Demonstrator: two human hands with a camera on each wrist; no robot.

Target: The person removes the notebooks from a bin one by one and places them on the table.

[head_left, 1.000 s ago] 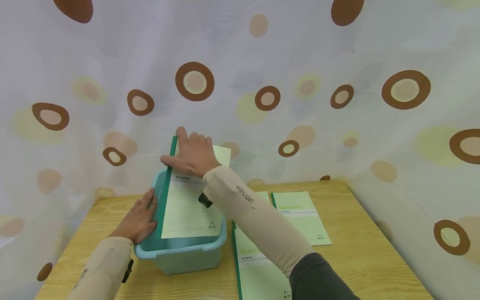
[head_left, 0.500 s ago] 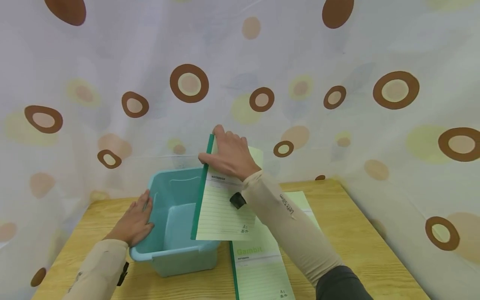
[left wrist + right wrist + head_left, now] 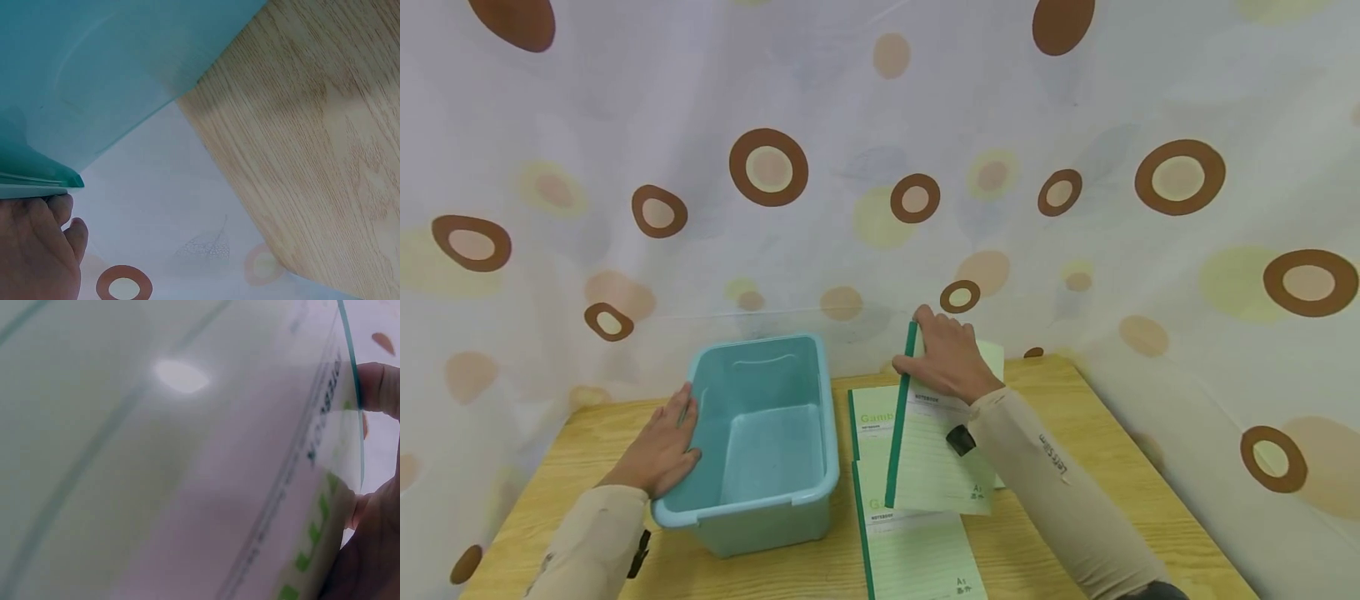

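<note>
In the head view my right hand point(image 3: 947, 358) pinches a pale green notebook point(image 3: 936, 467) by its upper part, thumb and fingers near the dark green spine. The notebook is tilted, held above other notebooks on the table. It fills much of the right wrist view, with fingers point(image 3: 378, 387) at its edge. My left hand point(image 3: 658, 446) holds the left rim of a light blue plastic bin point(image 3: 831, 433). The left wrist view shows the bin wall point(image 3: 125, 69) and fingertips point(image 3: 76, 234) at the rim.
One notebook point(image 3: 917, 550) lies at the front, right of the bin. Behind it another notebook point(image 3: 871, 408) is partly covered. A further sheet edge shows behind the held notebook. The wooden table point(image 3: 1105, 492) meets a patterned curtain point(image 3: 850, 250) behind.
My right hand has carried the notebook from over the bin to the right, above the other notebooks, and lower. The bin's inside is now uncovered. My left hand stays on the rim.
</note>
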